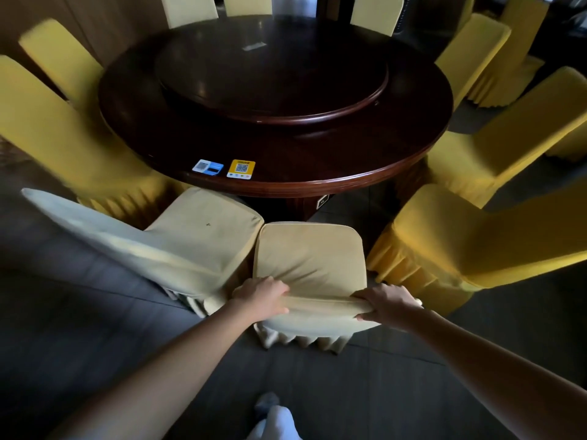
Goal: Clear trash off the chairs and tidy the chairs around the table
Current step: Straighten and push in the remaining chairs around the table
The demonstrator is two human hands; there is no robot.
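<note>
Two-handed hold on one pale chair (pixel 309 258). Sees a second pale chair (pixel 190 236) just left of the left hand (pixel 263 296). Grips the left end of the chair's back top with that hand, fingers curled over the cloth. Grips the right end with the right hand (pixel 386 304), curled too. Sees a yellow chair (pixel 444 242) right of it, and the round table (pixel 286 184) beyond both hands.

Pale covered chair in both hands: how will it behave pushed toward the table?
Probably slides, but the left hand and right hand grip the backrest top of the pale chair, so a high push might rock it. The loose cover wrinkles at the grip and may shift. Its seat corner looks against the neighbouring chair and may snag.
</note>
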